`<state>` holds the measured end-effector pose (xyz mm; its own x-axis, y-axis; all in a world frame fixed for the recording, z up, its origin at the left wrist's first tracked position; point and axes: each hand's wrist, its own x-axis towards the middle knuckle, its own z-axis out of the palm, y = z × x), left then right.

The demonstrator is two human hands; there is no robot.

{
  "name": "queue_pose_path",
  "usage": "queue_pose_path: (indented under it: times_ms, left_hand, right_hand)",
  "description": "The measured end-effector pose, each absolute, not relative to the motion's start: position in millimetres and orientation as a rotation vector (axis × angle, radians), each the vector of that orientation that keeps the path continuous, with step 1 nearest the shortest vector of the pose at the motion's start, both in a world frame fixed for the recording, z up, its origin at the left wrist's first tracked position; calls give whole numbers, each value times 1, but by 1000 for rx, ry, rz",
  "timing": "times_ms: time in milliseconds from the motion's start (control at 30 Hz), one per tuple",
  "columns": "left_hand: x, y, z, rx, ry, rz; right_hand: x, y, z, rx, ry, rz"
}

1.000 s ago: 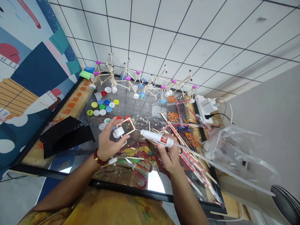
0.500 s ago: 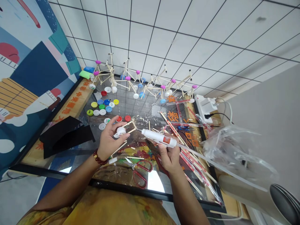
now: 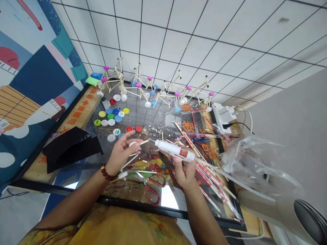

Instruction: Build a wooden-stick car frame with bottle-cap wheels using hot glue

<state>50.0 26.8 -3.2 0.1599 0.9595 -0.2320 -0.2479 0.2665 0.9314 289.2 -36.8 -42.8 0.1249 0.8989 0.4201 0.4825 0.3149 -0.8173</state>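
My left hand (image 3: 122,151) pinches a white bottle cap (image 3: 134,146) with wooden sticks (image 3: 144,142) fixed to it. Gripped in my right hand (image 3: 184,171) is a white glue gun (image 3: 173,150), its nozzle pointing left and at the far end of the sticks. A long clear glue stick (image 3: 235,182) trails out of its back to the right. Below the hands, red-handled scissors (image 3: 150,185) lie open on the glass tabletop. Pliers (image 3: 167,161) lie partly hidden behind my right hand.
Several stick-and-cap figures (image 3: 153,92) stand along the tiled wall. Loose coloured bottle caps (image 3: 110,116) lie at left beyond black sheets (image 3: 73,148). Bundled chopsticks in red wrappers (image 3: 212,183), a power strip (image 3: 224,117) and a clear plastic bag (image 3: 260,163) are at right.
My left hand has turned the cap and sticks, so the stick frame now shows nearly edge-on. The glue gun has shifted slightly, its nozzle staying at the stick ends.
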Motion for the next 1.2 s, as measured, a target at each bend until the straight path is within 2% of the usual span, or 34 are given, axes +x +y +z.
queue_pose_path:
  times_ms: [433,667,933,1067,1200]
  left_hand:
    - [49,29,-1,755,1038,1087]
    - [50,29,-1,771,1035,1080]
    - [49,31,2,614,968,1023]
    - [46,33,1,496,881,927]
    - [45,35,0,383,867,866]
  right_hand:
    - [288,-35,-38,-1263,-1506,458]
    - [283,-32,-27,-1225,-1623,270]
    - [283,-33,-33,-1245,-1586,287]
    - [283,-26,-34,-1368,-1415,400]
    - [284,-3,-31,-1486,-1278,647]
